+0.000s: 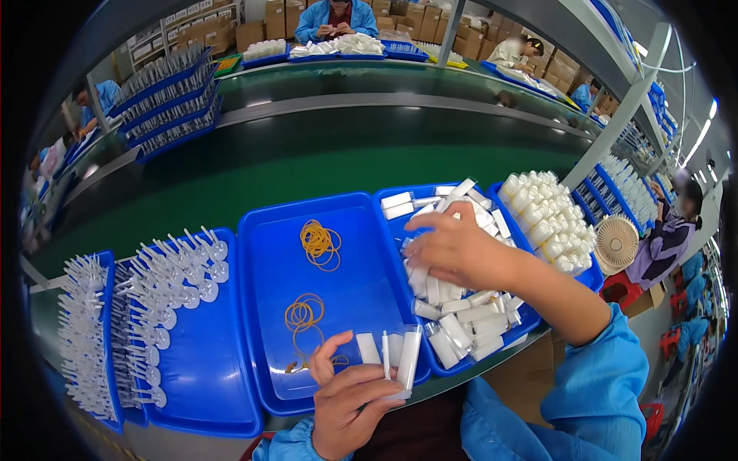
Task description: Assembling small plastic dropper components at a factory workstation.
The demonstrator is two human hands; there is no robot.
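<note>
My left hand (350, 411) is closed around several small flat white pieces with clear edges (410, 355), held upright over the near edge of a blue tray. One finger is raised apart from them. My right hand (455, 247) is over another blue tray (393, 225), reaching down into a loose pile of the same white pieces (477, 326). Its fingers point left and are apart, their tips touching the pile. The thumb is mostly hidden, and no held piece shows. Yellowish rubber bands (320, 244) lie in the tray left of my right hand, with more (304, 311) nearer me.
Blue trays (207, 361) on the left carry rows of clear stemmed plastic parts (83, 330). At right stands a tray of bundled white pieces (542, 215), near a round beige fan (617, 244). A green conveyor (307, 154) runs beyond; co-workers (338, 19) sit across it.
</note>
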